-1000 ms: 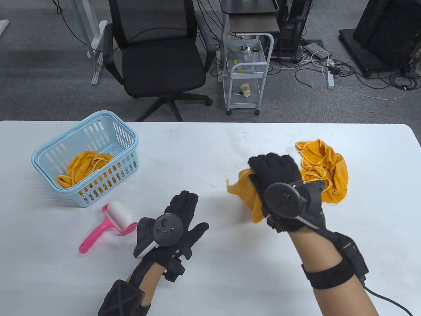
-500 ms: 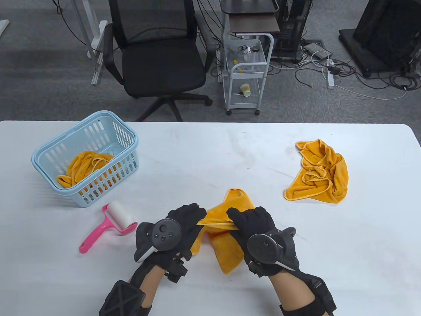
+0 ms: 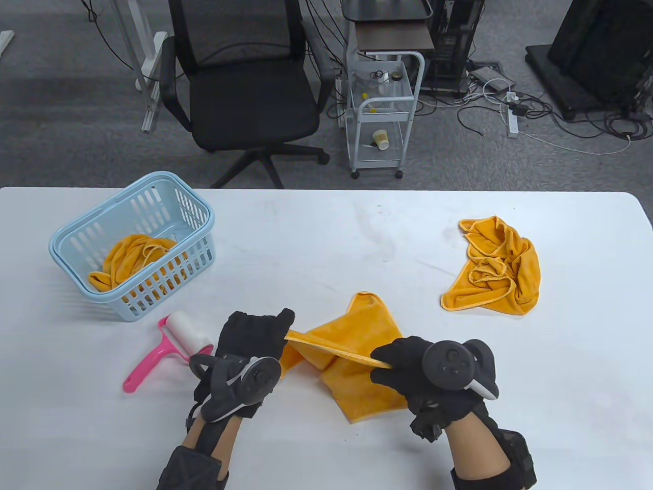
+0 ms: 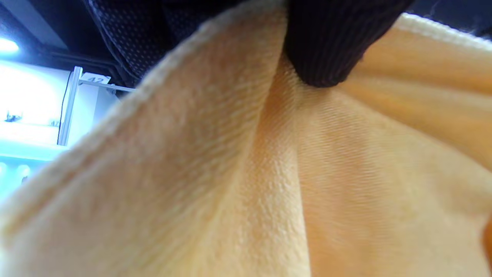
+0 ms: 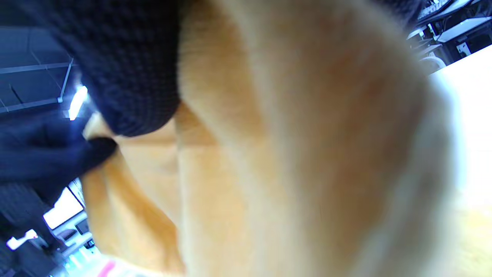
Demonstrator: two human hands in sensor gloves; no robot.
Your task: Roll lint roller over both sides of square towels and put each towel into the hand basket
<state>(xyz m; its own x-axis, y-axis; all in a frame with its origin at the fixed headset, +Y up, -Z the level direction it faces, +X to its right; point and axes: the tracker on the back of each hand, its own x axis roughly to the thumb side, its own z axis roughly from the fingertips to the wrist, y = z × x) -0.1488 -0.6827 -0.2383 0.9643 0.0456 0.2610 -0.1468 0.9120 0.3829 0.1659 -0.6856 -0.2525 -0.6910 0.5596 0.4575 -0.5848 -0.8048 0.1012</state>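
Note:
An orange square towel [image 3: 357, 367] hangs stretched between my two hands near the table's front edge, its lower part lying on the table. My left hand [image 3: 278, 331] pinches one end of its top hem; my right hand [image 3: 390, 363] pinches the other end. Orange cloth [image 4: 269, 173] fills the left wrist view under a black fingertip [image 4: 326, 50], and the cloth [image 5: 288, 146] fills the right wrist view too. A pink lint roller [image 3: 168, 347] lies just left of my left hand. The light blue basket [image 3: 76, 235] at the left holds an orange towel [image 3: 132, 260].
Another crumpled orange towel [image 3: 497, 268] lies on the white table [image 3: 306, 235] at the right. Beyond the far edge stand a black office chair [image 3: 245, 87] and a white trolley [image 3: 382, 112].
My right hand carried the towel from the right pile toward the front centre. My left hand took hold of its hem. Both hands have since pulled apart, stretching the top edge taut.

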